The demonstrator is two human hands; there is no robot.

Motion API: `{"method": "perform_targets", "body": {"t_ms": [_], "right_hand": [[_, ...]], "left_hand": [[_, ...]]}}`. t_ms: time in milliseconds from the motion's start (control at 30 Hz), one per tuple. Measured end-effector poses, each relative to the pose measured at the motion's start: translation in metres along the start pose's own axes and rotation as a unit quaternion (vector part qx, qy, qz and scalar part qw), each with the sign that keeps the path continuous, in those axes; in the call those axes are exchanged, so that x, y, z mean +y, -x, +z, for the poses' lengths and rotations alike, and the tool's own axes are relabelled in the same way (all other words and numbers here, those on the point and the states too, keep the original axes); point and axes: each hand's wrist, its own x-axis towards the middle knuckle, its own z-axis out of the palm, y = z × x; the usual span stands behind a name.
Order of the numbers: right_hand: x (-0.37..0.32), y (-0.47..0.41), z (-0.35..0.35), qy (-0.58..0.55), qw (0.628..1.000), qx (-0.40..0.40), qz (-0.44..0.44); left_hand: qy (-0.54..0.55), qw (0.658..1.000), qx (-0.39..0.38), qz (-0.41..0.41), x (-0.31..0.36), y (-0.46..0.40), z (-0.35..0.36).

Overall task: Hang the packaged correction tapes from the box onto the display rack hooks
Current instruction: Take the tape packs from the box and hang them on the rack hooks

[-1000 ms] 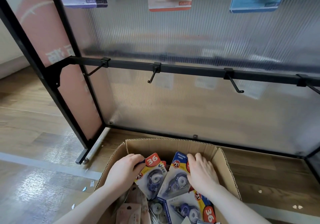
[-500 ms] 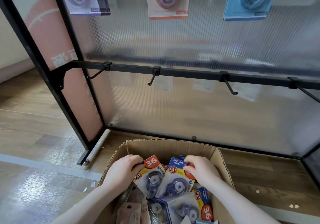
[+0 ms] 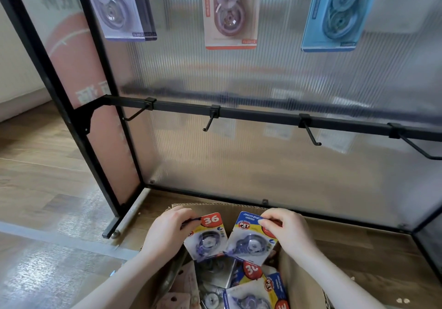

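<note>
Two packs are up out of the box [image 3: 241, 207] now, one per hand. Your left hand [image 3: 167, 233] pinches the top corner of the left pack [image 3: 207, 235], the one with the red "36" badge. Your right hand [image 3: 288, 233] pinches the top edge of the right pack [image 3: 251, 238], near the hang hole, which your fingers hide. Both packs sit just above the stock [image 3: 248, 284] left in the box, their bottom edges overlapping each other.

What changed: a second ago both hands were lower, pressed down among the packs, the right one flat over its pack. Half a second ago the fingers had curled onto the top edges. Now both packs are lifted clear and tilted up toward you. So picking looks done; hanging comes next.

Hooks on the lower bar [image 3: 263, 116] are bare: left hook [image 3: 134, 116], middle hook [image 3: 208, 124], right hook [image 3: 311, 136], far hook [image 3: 416, 148]. All well above your hands. Three other packs hang on the upper row: lilac [image 3: 114, 9], orange-edged [image 3: 229, 11], blue [image 3: 334, 14].

View has also tipped up, showing more of the upper row than before.
</note>
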Motion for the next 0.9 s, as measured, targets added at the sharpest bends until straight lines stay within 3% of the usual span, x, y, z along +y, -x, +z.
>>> {"method": "perform_targets", "body": {"t_ms": [467, 700, 900], "right_hand": [[-0.032, -0.006, -0.049, 0.036, 0.994, 0.08, -0.062], [-0.086, 0.013, -0.132, 0.061, 0.991, 0.102, -0.058], [-0.152, 0.029, -0.229, 0.075, 0.989, 0.121, -0.041]], "left_hand": [[0.005, 0.999, 0.027, 0.028, 0.035, -0.024, -0.036], [-0.007, 1.0, 0.005, 0.016, 0.111, -0.048, -0.11], [0.006, 0.999, 0.003, 0.053, 0.191, -0.076, -0.197]]}}
